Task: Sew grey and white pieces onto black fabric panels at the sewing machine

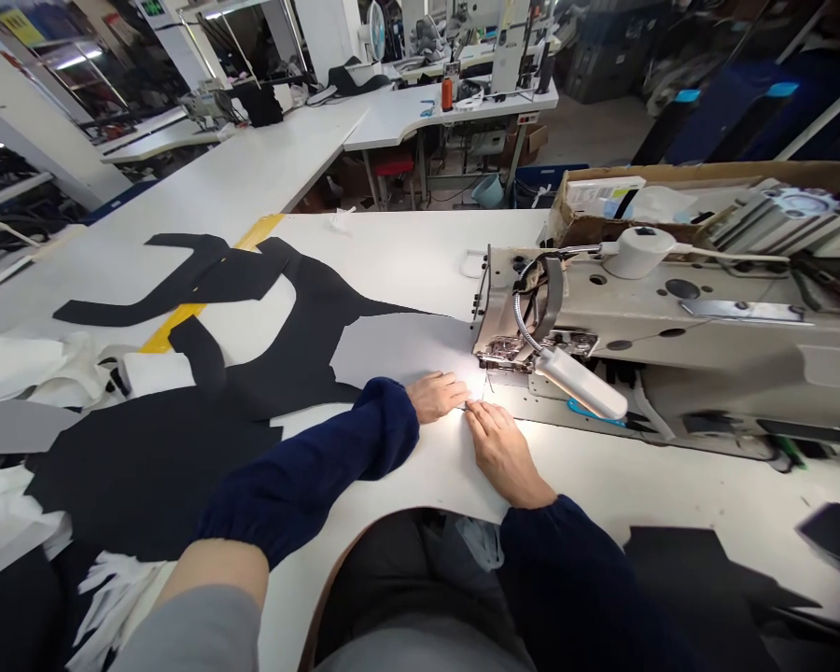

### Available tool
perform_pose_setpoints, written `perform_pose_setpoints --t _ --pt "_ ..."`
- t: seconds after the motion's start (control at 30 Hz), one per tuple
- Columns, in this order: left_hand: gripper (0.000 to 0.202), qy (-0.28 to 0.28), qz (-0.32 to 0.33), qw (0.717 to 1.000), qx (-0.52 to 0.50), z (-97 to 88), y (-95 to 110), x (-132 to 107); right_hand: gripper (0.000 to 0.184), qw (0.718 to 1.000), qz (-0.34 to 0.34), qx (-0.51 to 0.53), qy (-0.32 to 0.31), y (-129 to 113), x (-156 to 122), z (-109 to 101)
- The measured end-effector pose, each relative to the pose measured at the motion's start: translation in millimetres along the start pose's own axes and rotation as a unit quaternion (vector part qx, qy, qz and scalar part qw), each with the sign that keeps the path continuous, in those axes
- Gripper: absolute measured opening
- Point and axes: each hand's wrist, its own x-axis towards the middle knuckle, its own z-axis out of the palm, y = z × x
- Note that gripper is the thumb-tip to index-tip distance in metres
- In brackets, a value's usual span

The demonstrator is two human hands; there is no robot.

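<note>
Hands: the left hand [430, 397] lies flat with its fingers together, pointing right, at the lower edge of a grey fabric piece [399, 350]. The right hand [504, 455] lies flat and angled up-left, its fingertips [472, 417] just beside the left hand's. Neither shows a clear pinch; bright lamplight hides whatever thin edge may lie beneath them.

Far left: white fabric scraps [14, 369] and a grey offcut [21, 425] lie on the cutting table [392, 252], at the edge of a large black fabric panel [133, 471].

Centre: the black fabric panel spreads across a yellow tape strip [182, 317] and joins the grey fabric piece, which reaches the sewing machine [644, 317]. Navy sleeves [308, 476] cover both forearms.

Behind: white tables run back to a second sewing machine [210, 105], a desk fan [374, 28] and an orange bottle [447, 93].

Right: a gooseneck lamp [580, 383] hangs over the machine's needle area, just right of the fingertips and partly in front of the machine head. A white thread cone [638, 252] lies on the machine bed, before a cardboard box [707, 177].

Writing: a green sign [152, 7] and box labels show, too small or blurred to read.
</note>
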Motion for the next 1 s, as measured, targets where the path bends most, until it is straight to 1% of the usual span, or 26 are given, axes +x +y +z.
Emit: perform_pose_setpoints --t 0.13,0.3,0.47,0.6,0.8,1.0 --pt "0.036 -0.016 -0.003 1.000 -0.010 -2.5 2 6 0.038 0.999 -0.004 -0.038 -0.028 -1 2 3" --pt "0.035 -0.014 -0.039 0.999 -0.022 -7.8 0 17 0.037 0.998 -0.001 -0.051 -0.037 9 11 7" --pt "0.034 -0.003 -0.056 0.998 -0.024 -6.3 -9 29 0.037 0.998 0.016 -0.057 -0.030 20 21 14" --pt "0.030 -0.007 -0.068 0.997 -0.021 -8.5 -17 37 0.039 0.997 0.034 -0.069 -0.019 26 22 21" --pt "0.026 -0.018 -0.116 0.992 -0.043 -13.8 -24 48 0.040 0.997 0.055 -0.043 0.011 19 10 20" --pt "0.025 -0.012 -0.114 0.992 -0.043 -9.7 -26 48 0.040 0.997 0.074 -0.024 0.006 10 3 16"
